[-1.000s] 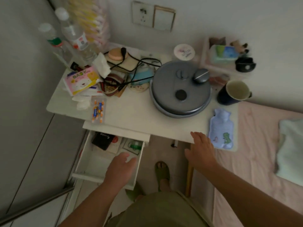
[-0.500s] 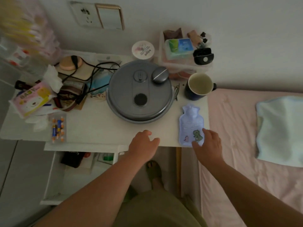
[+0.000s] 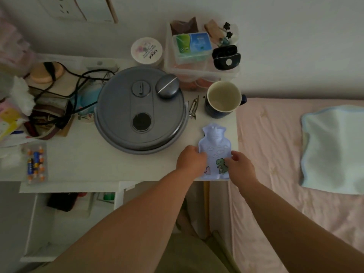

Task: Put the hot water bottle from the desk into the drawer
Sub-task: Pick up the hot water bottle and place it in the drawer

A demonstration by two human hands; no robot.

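Observation:
A small pale blue hot water bottle (image 3: 215,145) with a green dinosaur print lies flat at the front right corner of the white desk (image 3: 94,164). My left hand (image 3: 190,161) grips its left edge and my right hand (image 3: 240,166) grips its right edge, both over its lower half. The white drawer (image 3: 31,225) stands pulled out below the desk's left part, with a black box (image 3: 61,201) and small items at its back.
A round grey lidded appliance (image 3: 140,109) fills the desk's middle, a dark mug (image 3: 223,99) stands just behind the bottle, and a hair clip (image 3: 194,109) lies between them. Cables, a battery pack (image 3: 35,164) and clutter sit left. A pink bed (image 3: 295,174) lies right.
My left hand left the drawer and crossed to the bottle's left edge. My right hand moved from the desk edge onto the bottle's right side. The view swung right.

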